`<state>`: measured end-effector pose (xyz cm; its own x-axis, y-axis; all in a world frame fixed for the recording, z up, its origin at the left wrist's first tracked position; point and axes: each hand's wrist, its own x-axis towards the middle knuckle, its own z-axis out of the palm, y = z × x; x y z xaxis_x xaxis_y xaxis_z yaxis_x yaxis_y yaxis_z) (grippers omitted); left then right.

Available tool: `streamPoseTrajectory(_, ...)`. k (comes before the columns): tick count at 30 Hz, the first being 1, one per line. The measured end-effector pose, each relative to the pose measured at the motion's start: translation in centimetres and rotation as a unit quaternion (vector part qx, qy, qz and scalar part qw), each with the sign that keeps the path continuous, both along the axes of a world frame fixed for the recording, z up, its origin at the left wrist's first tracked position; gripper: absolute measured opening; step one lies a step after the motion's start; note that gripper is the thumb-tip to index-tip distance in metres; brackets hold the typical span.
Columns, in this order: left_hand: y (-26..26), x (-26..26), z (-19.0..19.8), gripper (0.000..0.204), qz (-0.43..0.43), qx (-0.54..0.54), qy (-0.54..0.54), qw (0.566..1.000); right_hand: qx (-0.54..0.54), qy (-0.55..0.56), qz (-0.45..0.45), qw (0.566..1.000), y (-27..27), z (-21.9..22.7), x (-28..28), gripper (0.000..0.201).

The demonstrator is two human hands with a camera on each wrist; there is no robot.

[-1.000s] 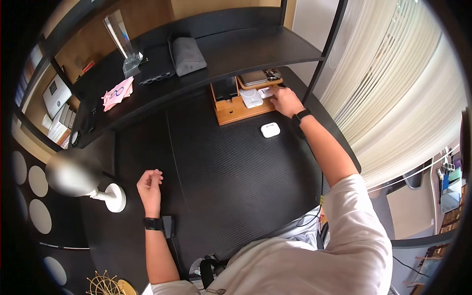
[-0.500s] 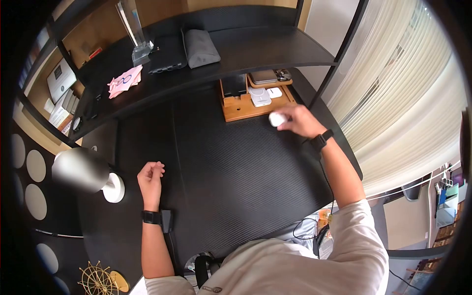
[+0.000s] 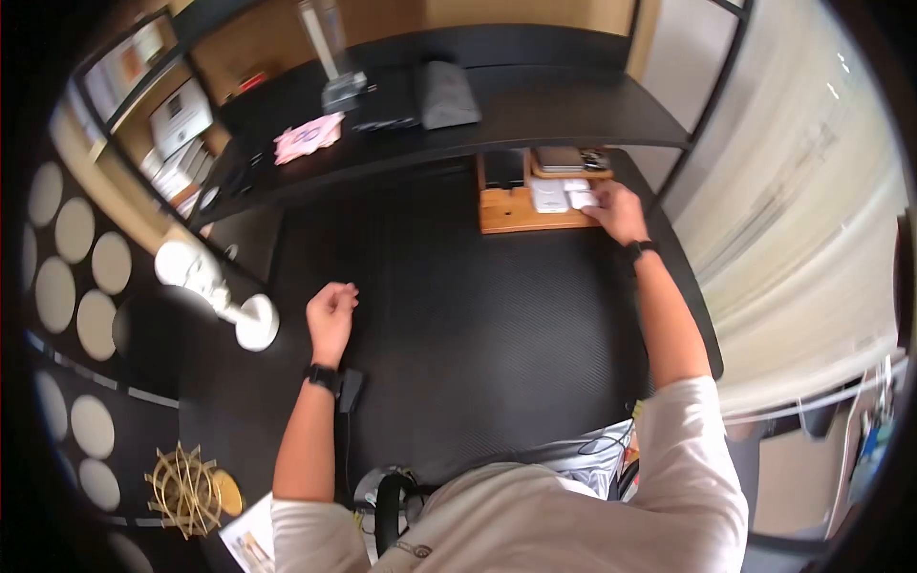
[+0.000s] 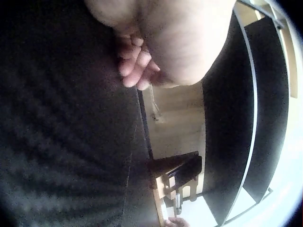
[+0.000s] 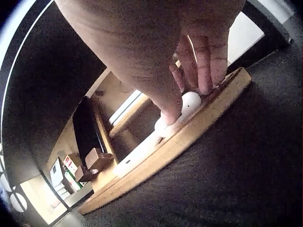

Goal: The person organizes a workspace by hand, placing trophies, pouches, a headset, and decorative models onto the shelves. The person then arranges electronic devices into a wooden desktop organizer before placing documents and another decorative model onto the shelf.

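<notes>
My right hand (image 3: pixel 621 215) pinches a small white earbud case (image 5: pixel 191 100) between thumb and fingers, low over the right part of a wooden desk stand (image 3: pixel 516 227). In the right wrist view the case lies along the stand's front edge, partly hidden by the thumb. A flat white block (image 3: pixel 548 198) with rounded corners lies beside it on the stand, and another small white item (image 3: pixel 576 184) lies just behind. Holding nothing, my left hand (image 3: pixel 331 310) hovers over the left of the black desk, fingers loosely curled.
A black shelf (image 3: pixel 564 110) overhangs the stand, bearing a grey pouch (image 3: pixel 449 95), pink paper (image 3: pixel 308 139) and a clear trophy (image 3: pixel 342 91). Left of the left hand stands a white lamp (image 3: pixel 256 323). A black box (image 3: pixel 351 390) with a cord lies by the left wrist.
The right hand first was at the stand, then came back over the desk with the white earbud case from there, and now has it over the stand again. The left hand stays idle.
</notes>
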<state>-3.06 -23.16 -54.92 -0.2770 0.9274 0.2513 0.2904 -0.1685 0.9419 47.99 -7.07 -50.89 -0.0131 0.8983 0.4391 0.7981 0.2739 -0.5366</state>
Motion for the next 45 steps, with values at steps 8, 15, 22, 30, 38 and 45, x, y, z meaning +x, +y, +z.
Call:
streamPoseTrajectory(8, -1.8, 1.8, 2.5, 0.013, -0.004, 0.003, 0.282, 0.959, -0.144, 0.216, 0.182, 0.948, -5.1, -1.0, 0.6, 0.015)
streamPoseTrajectory(15, -19.4, -6.5, 13.2, 0.059, -0.235, -0.229, 0.435, 0.839, -0.234, 0.256, 0.188, 0.919, -8.6, -1.1, 1.4, 0.035)
streamPoseTrajectory(22, -35.3, -11.3, 11.9, 0.085, -0.041, -0.41, 0.466, 0.783, -0.219, 0.276, 0.213, 0.911, -8.7, -1.2, 0.4, 0.023)
streamPoseTrajectory(30, -35.1, -11.8, 9.2, 0.039, -0.05, -0.405, 0.353, 0.842, -0.216, 0.307, 0.229, 0.898, -9.5, -1.0, 0.2, 0.015)
streamPoseTrajectory(38, -22.6, -7.3, 11.2, 0.023, -0.126, -0.281, 0.014, 0.951, -0.315, 0.219, 0.384, 0.84, -15.7, 3.9, -4.4, 0.024)
streamPoseTrajectory(45, -8.0, 4.7, 17.4, 0.032, -0.206, -0.047, -0.068, 0.975, -0.488, 0.1, 0.532, 0.685, -24.3, 4.7, -11.2, 0.094)
